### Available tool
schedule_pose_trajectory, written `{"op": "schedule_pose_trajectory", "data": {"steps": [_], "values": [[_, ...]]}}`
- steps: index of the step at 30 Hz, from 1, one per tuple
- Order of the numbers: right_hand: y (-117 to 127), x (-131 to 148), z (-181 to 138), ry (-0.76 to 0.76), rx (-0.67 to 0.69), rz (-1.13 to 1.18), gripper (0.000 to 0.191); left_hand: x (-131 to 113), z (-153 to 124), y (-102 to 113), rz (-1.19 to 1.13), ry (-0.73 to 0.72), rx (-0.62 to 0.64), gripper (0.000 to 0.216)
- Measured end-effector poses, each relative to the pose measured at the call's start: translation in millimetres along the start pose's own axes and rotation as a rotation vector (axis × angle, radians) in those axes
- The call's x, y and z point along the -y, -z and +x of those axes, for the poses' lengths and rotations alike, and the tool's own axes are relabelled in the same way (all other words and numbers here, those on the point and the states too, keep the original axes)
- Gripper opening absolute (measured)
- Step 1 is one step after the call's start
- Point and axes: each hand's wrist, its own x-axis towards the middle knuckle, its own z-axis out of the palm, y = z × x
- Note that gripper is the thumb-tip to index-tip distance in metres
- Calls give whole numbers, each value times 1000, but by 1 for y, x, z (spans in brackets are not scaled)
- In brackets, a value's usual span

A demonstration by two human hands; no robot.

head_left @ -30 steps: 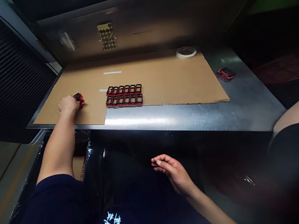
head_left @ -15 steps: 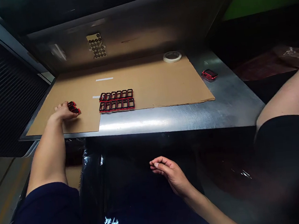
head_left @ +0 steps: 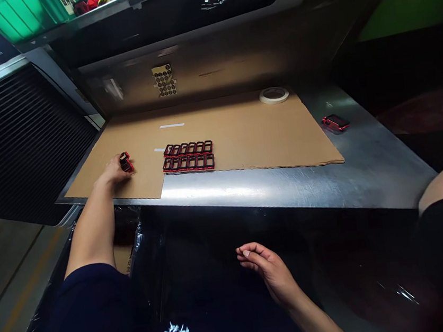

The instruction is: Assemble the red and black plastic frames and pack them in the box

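Green basket [head_left: 24,17] has unclear contents; left hand [head_left: 115,170] holds red-black frames [head_left: 127,164].

Two rows of red-and-black rectangular frames [head_left: 188,155] lie on flat brown cardboard [head_left: 258,140]; left of them, small red-and-black blocky pieces [head_left: 126,163]; behind, to their right, the round white tape roll [head_left: 276,101]; farther right, on the silver metal desk [head_left: 271,184], a boxy red-and-black case [head_left: 337,122]!

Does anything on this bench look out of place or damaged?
One black-and-red case sits alone on the metal bench, right of the cardboard; it looks stray against the two neat rows of frames. I see no spill or damage.
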Motion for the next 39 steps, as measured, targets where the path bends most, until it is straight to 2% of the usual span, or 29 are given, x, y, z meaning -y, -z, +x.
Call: {"op": "schedule_pose_trajectory", "data": {"steps": [3, 6, 8, 11, 14, 15, 17, 19, 20, 23, 25, 27, 29, 34, 39], "values": [[1, -3, 1, 11, 14, -22, 37, -6, -14, 0, -83, -47, -54, 94], [-1, -4, 4, 28, 32, -58, 36, -23, -30, -1, -204, -105, -80, 93], [-4, 1, 7, 64, 40, -110, 37, -43, -45, -4, -283, -149, -97, 93], [-11, 19, 10, 217, 24, -248, 33, -91, -81, -20, -553, -312, -84, 92], [-21, 50, 4, 439, -5, -312, 27, -154, -136, -51, -881, -504, 14, 87], [-24, 61, 1, 505, 1, -280, 31, -175, -157, -63, -940, -513, 47, 86], [-30, 81, -8, 642, 16, -222, 54, -211, -198, -83, -1012, -491, 111, 83], [-35, 95, -16, 717, 15, -253, 74, -235, -232, -97, -1033, -447, 151, 82], [-37, 100, -19, 735, -7, -286, 76, -243, -245, -102, -1024, -429, 148, 84], [-38, 103, -26, 733, -89, -353, 59, -252, -269, -109, -951, -421, 93, 87], [-37, 98, -29, 720, -124, -359, 50, -250, -276, -111, -943, -426, 110, 87], [-35, 93, -29, 692, -150, -351, 44, -244, -280, -111, -1010, -396, 211, 88], [-32, 90, -29, 631, -152, -321, 39, -238, -281, -109, -1131, -303, 323, 85], [-25, 92, -28, 328, 34, -14, 38, -233, -275, -106, -1428, 19, 486, 51], [-22, 101, -28, 164, 143, 283, 33, -235, -271, -109, -1527, 137, 559, 45]]}}
